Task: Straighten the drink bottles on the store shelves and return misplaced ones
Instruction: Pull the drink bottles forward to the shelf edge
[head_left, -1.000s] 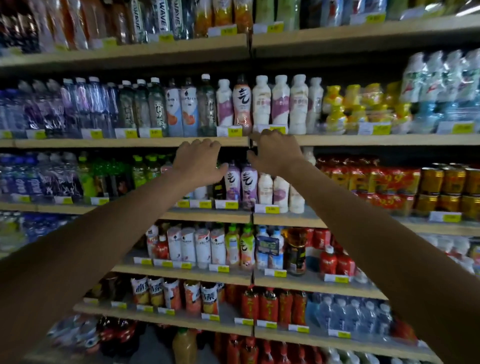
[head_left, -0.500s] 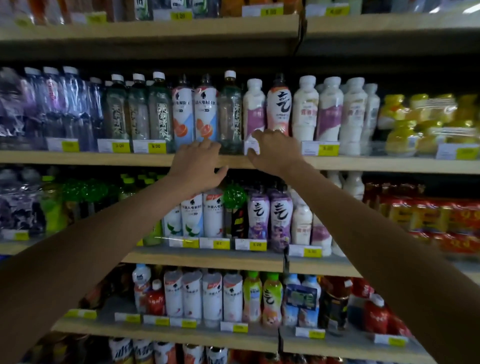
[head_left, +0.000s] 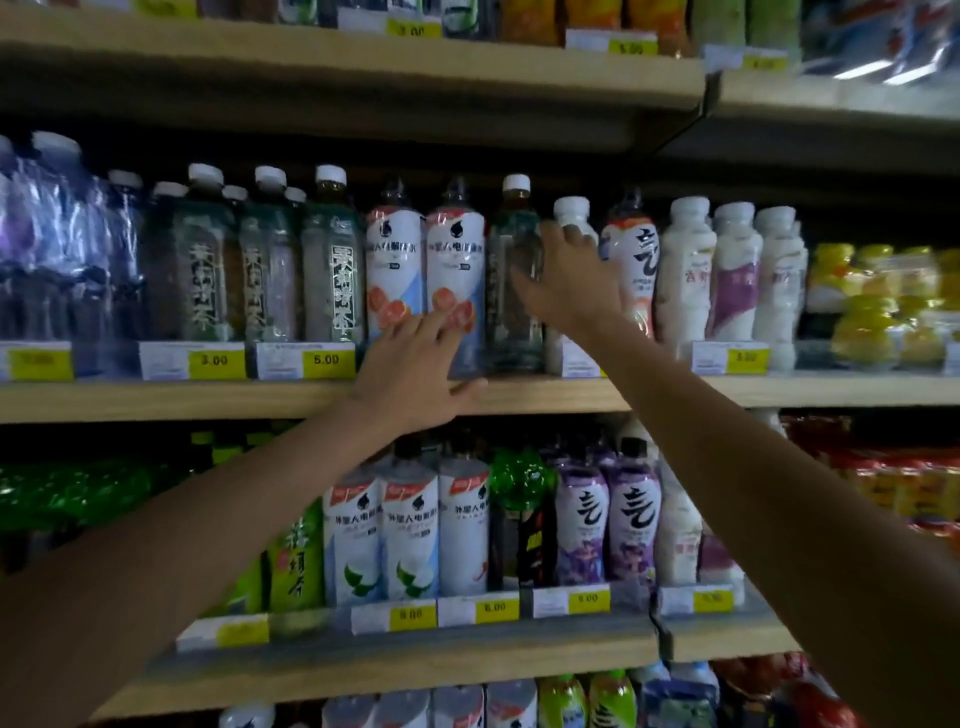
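The store shelving fills the view, and the move ahead concerns its upper-middle shelf (head_left: 260, 400), where bottles stand upright in a front row behind yellow price tags. At the 9 o'clock end of the reachable stretch are three dark tea bottles (head_left: 332, 270) with white caps. Next to them, toward 3 o'clock, stand two white grapefruit-label bottles (head_left: 395, 260). Just past those stands a lone dark tea bottle (head_left: 511, 312), also white-capped, upright, with its long axis vertical. It is wedged between the grapefruit pair and a milky white bottle (head_left: 569, 213). It looks like the misplaced one, since its matches stand at 9 o'clock beyond the two grapefruit bottles.

Both arms reach up and forward. The right hand (head_left: 571, 286) is the nearer: it lies against the lone bottle's 3 o'clock flank, with its fingertips (head_left: 566, 234) up near the milky bottle's shoulder. Its back faces the camera, so whether it has closed round the bottle cannot be told. The left hand (head_left: 410, 369) sits at about 7 o'clock from that bottle, fingers spread wide and holding nothing. Its tips touch the base of the nearer grapefruit bottle and its thumb lies along the shelf edge.

Probably the right hand would lift the bottle clear and carry it toward 9 o'clock.
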